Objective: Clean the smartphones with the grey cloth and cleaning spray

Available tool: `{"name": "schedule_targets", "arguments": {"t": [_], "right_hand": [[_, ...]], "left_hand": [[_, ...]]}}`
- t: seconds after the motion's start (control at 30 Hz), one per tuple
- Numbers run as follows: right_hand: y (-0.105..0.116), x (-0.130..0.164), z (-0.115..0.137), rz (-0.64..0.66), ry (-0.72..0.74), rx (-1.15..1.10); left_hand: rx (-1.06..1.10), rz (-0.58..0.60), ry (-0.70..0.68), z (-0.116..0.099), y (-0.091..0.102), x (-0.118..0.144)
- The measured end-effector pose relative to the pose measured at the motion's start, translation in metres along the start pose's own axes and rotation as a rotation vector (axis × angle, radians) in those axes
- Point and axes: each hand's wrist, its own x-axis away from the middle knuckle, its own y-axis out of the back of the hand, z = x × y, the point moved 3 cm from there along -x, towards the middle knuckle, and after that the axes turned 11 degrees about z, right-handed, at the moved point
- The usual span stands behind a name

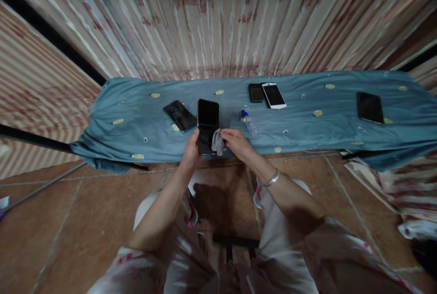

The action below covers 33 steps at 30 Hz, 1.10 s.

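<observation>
Black glass first: my left hand [194, 148] grips a dark smartphone [207, 125] upright at the counter [136, 134] edge, while my right hand [235, 141] pinches a grey cloth [217, 141] against its screen. Beyond lie a spray bottle [250, 123] and more phones [273, 95].

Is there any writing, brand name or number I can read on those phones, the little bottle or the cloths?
No text can be read anywhere.
Phone in the left hand: dark screen, no marking.
Other phones, such as the white one: nothing legible.
Small bottle: any label is too small and blurred.
Blue cloth and curtain: printed patterns only, no letters made out.
</observation>
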Motion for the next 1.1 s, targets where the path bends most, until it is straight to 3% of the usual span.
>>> {"name": "schedule_targets", "arguments": {"t": [0.3,0.53,0.87,1.1], "right_hand": [[-0.001,0.006,0.014,0.007,-0.067,-0.175],[-0.006,0.003,0.01,0.083,-0.097,-0.231],[-0.008,0.007,0.011,0.093,-0.139,-0.253],[-0.014,0.011,0.01,0.136,-0.163,-0.297]], "left_hand": [[0.035,0.157,0.017,-0.008,-0.007,0.009],[0.061,0.147,0.059,-0.017,-0.01,0.015],[0.094,0.135,0.148,-0.021,-0.011,0.013],[0.073,0.174,0.067,-0.029,-0.002,0.01]]}}
